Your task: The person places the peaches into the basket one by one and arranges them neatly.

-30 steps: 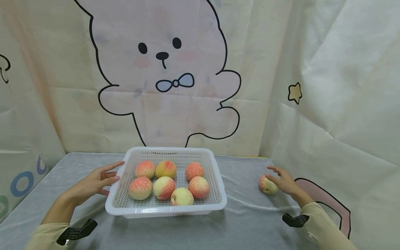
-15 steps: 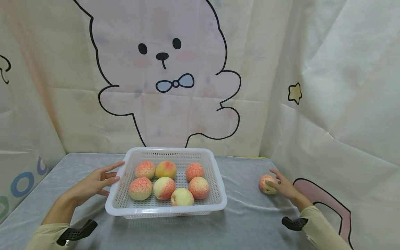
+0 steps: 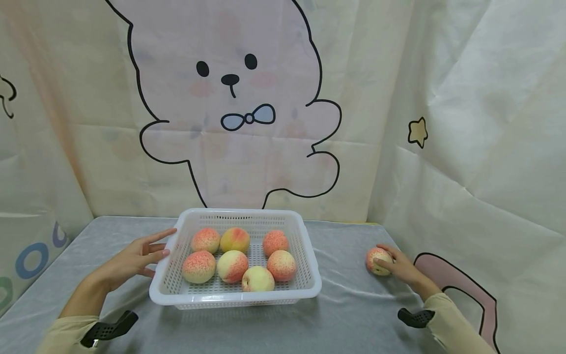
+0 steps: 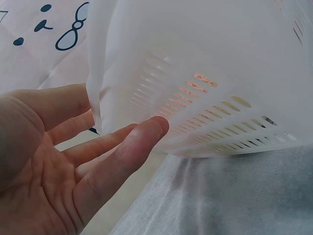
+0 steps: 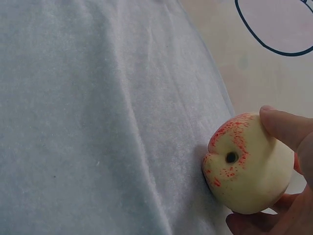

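Observation:
A white slotted plastic basket (image 3: 236,299) stands on the table with several peaches in it, one of them a pale yellow peach (image 3: 258,279) near the front. At the basket's left side, my left hand (image 3: 130,260) touches the wall and rim with loosely extended fingers; the left wrist view has the thumb (image 4: 132,152) against the slotted wall. Far to the right, my right hand (image 3: 404,268) grips a lone peach (image 3: 376,260) resting on the cloth. In the right wrist view, thumb and fingers lie around that peach (image 5: 249,171), its dark stem hole showing.
A grey cloth (image 3: 345,314) with slight wrinkles covers the table. Behind it hangs a cream curtain with a cartoon bear (image 3: 239,162). Another curtain (image 3: 486,162) closes in the right side, near my right forearm.
My right hand has moved down and slightly left onto the lone peach, and its fingers have closed around it. My left hand and the basket have stayed in place.

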A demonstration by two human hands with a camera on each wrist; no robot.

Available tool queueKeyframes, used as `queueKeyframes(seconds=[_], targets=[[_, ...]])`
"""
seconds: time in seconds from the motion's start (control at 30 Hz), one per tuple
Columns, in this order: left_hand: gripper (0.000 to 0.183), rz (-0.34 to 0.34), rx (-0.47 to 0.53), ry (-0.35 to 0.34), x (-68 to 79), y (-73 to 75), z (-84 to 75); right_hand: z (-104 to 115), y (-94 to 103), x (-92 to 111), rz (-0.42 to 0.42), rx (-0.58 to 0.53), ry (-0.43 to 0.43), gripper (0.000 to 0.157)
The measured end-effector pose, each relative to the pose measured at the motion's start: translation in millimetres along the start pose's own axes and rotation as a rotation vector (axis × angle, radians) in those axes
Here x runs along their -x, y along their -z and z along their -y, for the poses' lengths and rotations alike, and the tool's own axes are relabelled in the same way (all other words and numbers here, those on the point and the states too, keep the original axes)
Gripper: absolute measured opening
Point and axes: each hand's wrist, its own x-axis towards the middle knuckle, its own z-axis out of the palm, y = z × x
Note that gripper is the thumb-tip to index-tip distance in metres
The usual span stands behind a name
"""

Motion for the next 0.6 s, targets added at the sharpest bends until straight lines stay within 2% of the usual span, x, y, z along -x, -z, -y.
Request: queueKeyframes(seconds=[0.6], targets=[[0.076, 0.0, 0.006, 0.006, 1.2, -0.3, -2.6, 4.9, -0.5, -0.4, -0.043, 0.053, 0.014, 0.064]])
